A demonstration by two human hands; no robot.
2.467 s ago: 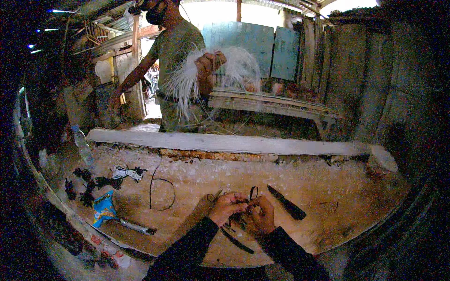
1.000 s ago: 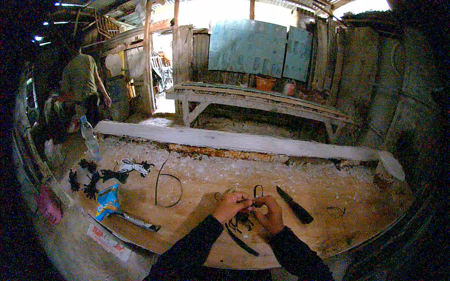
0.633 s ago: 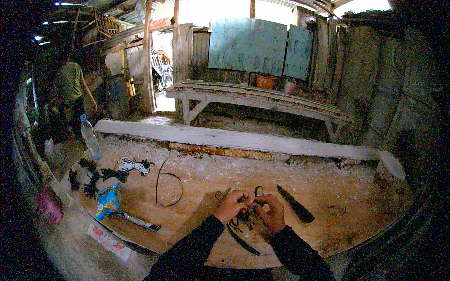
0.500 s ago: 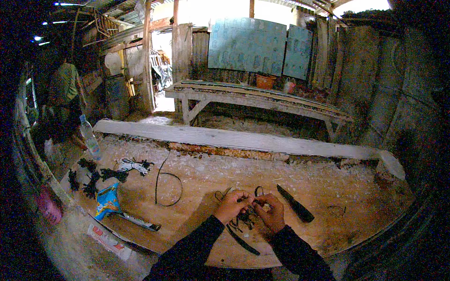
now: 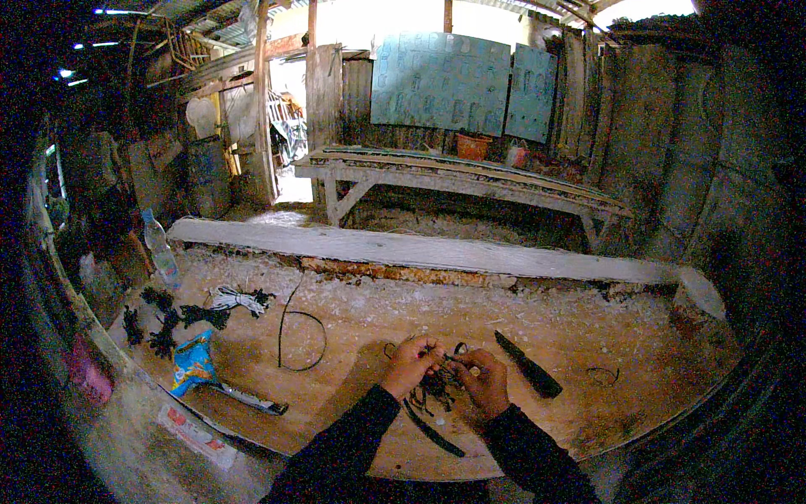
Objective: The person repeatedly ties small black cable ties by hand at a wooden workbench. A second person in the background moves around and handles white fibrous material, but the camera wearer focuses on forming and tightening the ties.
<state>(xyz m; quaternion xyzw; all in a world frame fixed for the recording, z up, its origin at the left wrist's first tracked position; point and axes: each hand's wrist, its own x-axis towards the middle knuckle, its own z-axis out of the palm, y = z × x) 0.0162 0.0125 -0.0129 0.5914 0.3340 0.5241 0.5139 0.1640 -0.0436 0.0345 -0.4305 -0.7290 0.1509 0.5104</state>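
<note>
Left hand [image 5: 407, 367]: fingertips drawn together narrowly, apparently pinching fine dark strands [image 5: 436, 394]; exact grip too small to tell.
Right hand [image 5: 485, 382]: pinched much the same, just beside the left, seemingly on the same dark material, with a dark loop [image 5: 461, 347] just beyond the fingers.
Dark strands: between and below both hands, tangled low over the table [image 5: 588, 412]; hanging or resting there, cannot tell.
Step in hand: judged as fine two-handed work on a strand, perhaps knotting or threading; cannot tell which.
Next move: likely calls for a firm pinch on one side and a small, controlled pull on the other.
Curved dark strip [image 5: 432, 430]: lying near, below the hands.
Dark tapered blade [image 5: 529, 365]: flat on the table, right of the hands, untouched.
Long looped strand [image 5: 281, 332]: well left of the hands.
Black bundles [image 5: 204, 316]: farther left, beside a white bundle [image 5: 239, 300].
</note>
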